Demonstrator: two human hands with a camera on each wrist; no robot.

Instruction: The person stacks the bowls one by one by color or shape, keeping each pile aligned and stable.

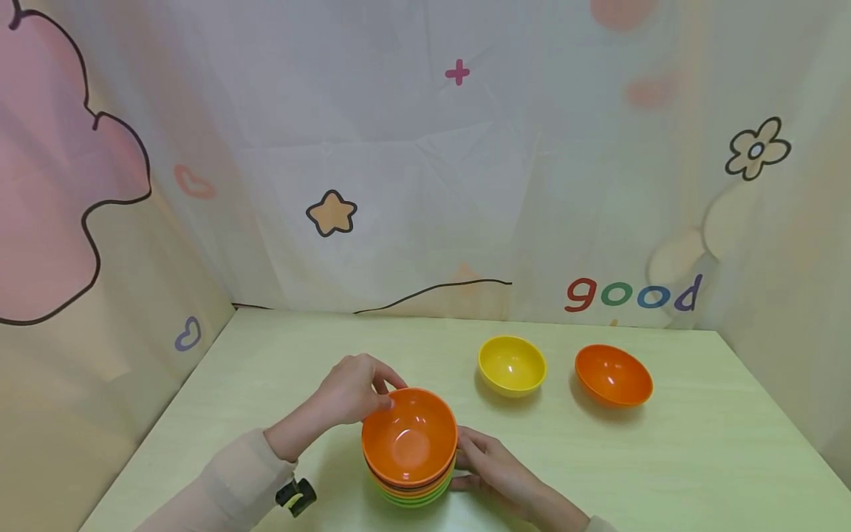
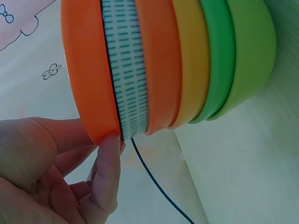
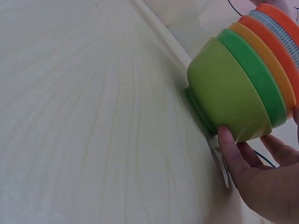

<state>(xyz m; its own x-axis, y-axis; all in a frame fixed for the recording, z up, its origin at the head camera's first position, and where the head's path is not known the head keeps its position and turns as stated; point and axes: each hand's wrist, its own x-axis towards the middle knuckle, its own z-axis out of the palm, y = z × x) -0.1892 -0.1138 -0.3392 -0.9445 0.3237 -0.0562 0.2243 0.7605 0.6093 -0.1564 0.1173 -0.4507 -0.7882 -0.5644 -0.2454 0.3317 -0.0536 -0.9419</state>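
Note:
A stack of several nested bowls (image 1: 412, 484) stands near the table's front edge, green at the bottom (image 3: 224, 93) and orange on top (image 1: 408, 436). A white bowl with a teal dash pattern (image 2: 125, 70) sits just under the top one. My left hand (image 1: 352, 388) pinches the far left rim of the top orange bowl (image 2: 86, 70), thumb and fingertip on its edge. From the right, my right hand (image 1: 488, 462) holds the lower bowls, with its thumb (image 3: 229, 149) pressed on the bottom green bowl.
A yellow bowl (image 1: 512, 365) and another orange bowl (image 1: 613, 375) stand upright and apart, farther back on the right of the pale green table (image 1: 698, 458). Printed cloth walls (image 1: 425, 185) close the table in at the back and both sides.

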